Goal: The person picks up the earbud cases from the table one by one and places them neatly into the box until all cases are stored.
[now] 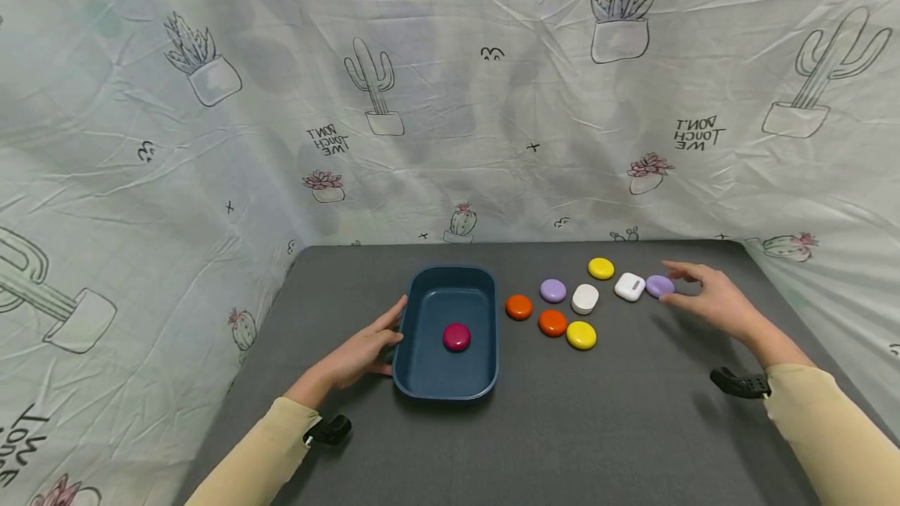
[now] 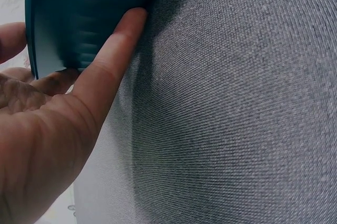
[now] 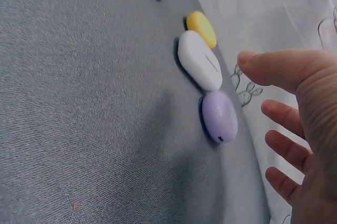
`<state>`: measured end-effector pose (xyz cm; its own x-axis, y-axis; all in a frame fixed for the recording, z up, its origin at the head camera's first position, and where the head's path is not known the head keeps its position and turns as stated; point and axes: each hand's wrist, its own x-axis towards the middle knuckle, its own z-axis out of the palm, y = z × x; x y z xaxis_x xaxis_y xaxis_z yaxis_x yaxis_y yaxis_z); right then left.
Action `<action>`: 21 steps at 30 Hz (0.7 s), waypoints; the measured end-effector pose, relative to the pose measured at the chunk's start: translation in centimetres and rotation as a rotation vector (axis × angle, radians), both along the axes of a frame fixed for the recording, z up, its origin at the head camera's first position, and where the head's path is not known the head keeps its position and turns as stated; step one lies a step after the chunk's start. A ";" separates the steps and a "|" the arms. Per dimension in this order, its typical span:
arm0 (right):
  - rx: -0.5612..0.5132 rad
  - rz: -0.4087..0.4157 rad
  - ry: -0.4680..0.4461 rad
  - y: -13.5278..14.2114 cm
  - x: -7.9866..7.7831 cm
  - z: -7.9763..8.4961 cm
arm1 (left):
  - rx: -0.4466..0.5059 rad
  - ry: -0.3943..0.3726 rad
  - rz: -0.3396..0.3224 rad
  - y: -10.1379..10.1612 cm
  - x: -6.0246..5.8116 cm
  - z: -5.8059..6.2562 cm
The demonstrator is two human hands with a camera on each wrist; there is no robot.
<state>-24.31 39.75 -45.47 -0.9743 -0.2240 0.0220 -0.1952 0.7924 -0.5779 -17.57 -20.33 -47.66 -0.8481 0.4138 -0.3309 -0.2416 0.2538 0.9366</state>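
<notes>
My left hand (image 1: 358, 354) rests against the left side of a dark blue rectangular tray (image 1: 405, 381), its fingers straight along the wall. In the left wrist view, the thumb (image 2: 105, 71) lies along the tray's outer wall. A shiny dark pink disc (image 1: 457, 337) sits inside the tray. At the right, my right hand (image 1: 717, 304) hovers around a rounded purple piece (image 1: 659, 286), thumb and fingers spread apart. The right wrist view shows that purple piece (image 3: 219, 116) on the table, its end close against a white rounded case (image 3: 199, 61) with a short slot.
Between tray and right hand lie two orange discs (image 1: 519, 307), two yellow discs (image 1: 581, 335), another purple disc (image 1: 553, 290) and a white round piece (image 1: 585, 299). The dark grey table (image 1: 450, 459) meets a printed cloth (image 1: 436, 100) behind.
</notes>
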 end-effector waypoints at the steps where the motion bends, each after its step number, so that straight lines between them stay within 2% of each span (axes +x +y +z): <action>1: -0.006 -0.004 -0.004 0.1 -0.1 -0.1 | 0.000 0.000 -0.001 0.0 0.0 0.0; 9: -0.006 -0.071 -0.048 1.0 -1.2 -1.2 | -0.009 -0.001 0.004 -0.1 -0.1 0.0; 13: 0.007 -0.076 -0.071 1.2 -1.7 -1.6 | -0.006 -0.005 0.005 -0.1 -0.1 -0.1; 21: 0.073 -0.084 -0.058 1.5 -2.2 -2.7 | 0.006 0.003 -0.003 0.0 0.0 0.0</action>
<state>-26.50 41.24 -48.12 -0.9888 -0.1407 -0.0488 -0.0943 0.8451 -0.5261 -17.58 -20.37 -47.65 -0.8479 0.4181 -0.3260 -0.2384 0.2485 0.9388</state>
